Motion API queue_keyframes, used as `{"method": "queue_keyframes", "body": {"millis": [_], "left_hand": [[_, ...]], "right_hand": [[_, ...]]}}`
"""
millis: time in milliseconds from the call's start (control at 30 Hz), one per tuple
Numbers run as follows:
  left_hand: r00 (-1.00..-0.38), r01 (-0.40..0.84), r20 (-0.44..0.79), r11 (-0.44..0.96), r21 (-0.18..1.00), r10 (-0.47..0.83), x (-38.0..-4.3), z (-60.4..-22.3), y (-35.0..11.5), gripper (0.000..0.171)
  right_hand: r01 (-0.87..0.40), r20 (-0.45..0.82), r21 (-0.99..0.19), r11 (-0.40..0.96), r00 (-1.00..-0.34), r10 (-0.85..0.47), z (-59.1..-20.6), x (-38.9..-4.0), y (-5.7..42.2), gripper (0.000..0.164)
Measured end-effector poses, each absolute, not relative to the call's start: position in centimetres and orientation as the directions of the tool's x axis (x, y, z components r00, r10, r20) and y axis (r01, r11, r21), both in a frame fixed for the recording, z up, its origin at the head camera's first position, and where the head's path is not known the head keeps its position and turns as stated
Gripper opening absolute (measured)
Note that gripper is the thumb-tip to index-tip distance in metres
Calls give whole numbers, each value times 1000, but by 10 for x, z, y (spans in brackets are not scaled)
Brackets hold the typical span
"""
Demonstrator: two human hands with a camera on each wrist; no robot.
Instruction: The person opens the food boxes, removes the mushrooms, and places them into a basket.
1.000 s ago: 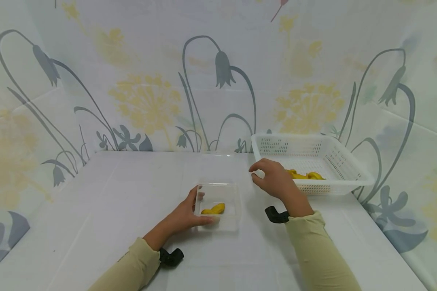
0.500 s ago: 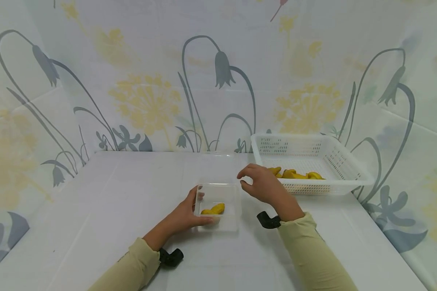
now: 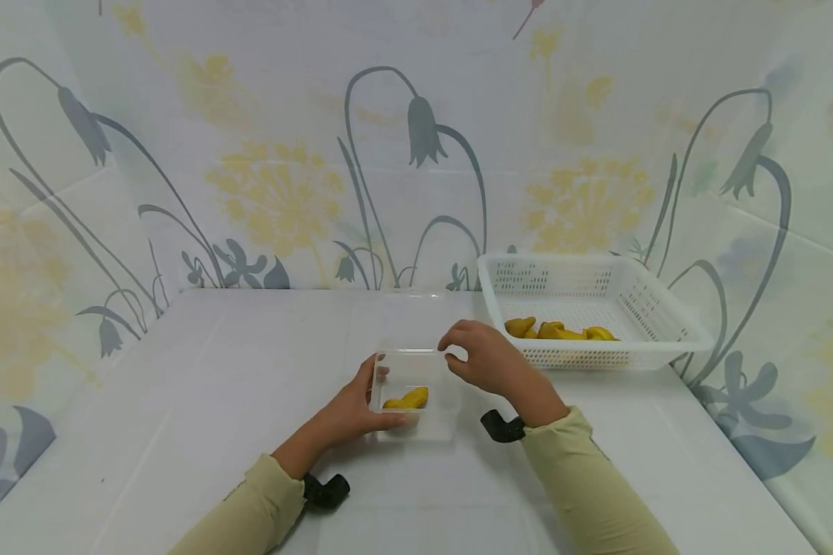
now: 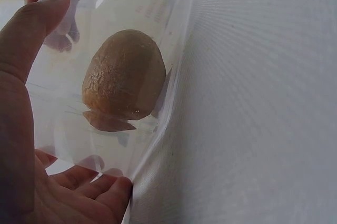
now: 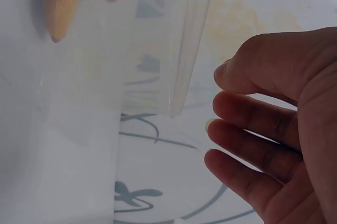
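My left hand (image 3: 354, 407) grips the left side of a clear plastic box (image 3: 439, 378), thumb in front and fingers behind. Inside lies a yellow, lumpy, elongated piece (image 3: 407, 398); the left wrist view shows its rounded, wrinkled end (image 4: 124, 74) through the clear wall. A see-through flap like a lid (image 3: 416, 312) rises behind the box. Close to the box's back right corner is my right hand (image 3: 482, 357), its fingers loosely bent. In the right wrist view those fingers (image 5: 247, 145) hold nothing and stand apart from the clear edge.
A white perforated basket (image 3: 655, 348) stands at the back right, with several yellow pieces (image 3: 558, 331) along its near side. A white cloth covers the table (image 3: 236, 347), and a flower-patterned curtain (image 3: 284, 116) hangs behind it.
My right hand has moved left and slightly toward me, from the basket's near left corner to the box's right edge. The left hand and the box have stayed put.
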State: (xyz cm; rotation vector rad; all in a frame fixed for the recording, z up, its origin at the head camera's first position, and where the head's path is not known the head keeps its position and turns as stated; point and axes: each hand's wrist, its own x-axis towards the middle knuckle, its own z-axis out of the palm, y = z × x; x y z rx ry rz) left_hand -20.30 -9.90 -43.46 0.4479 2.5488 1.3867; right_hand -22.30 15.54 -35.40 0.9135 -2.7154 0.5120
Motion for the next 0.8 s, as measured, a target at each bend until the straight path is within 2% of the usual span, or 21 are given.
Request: {"method": "queue_keyframes", "body": {"millis": [800], "left_hand": [[-922,198,-11,498,844,387,-204,-437,-101,116]], "right_hand": [[-708,232,-272,651,-705,-670,-364,-217,125,17]]}}
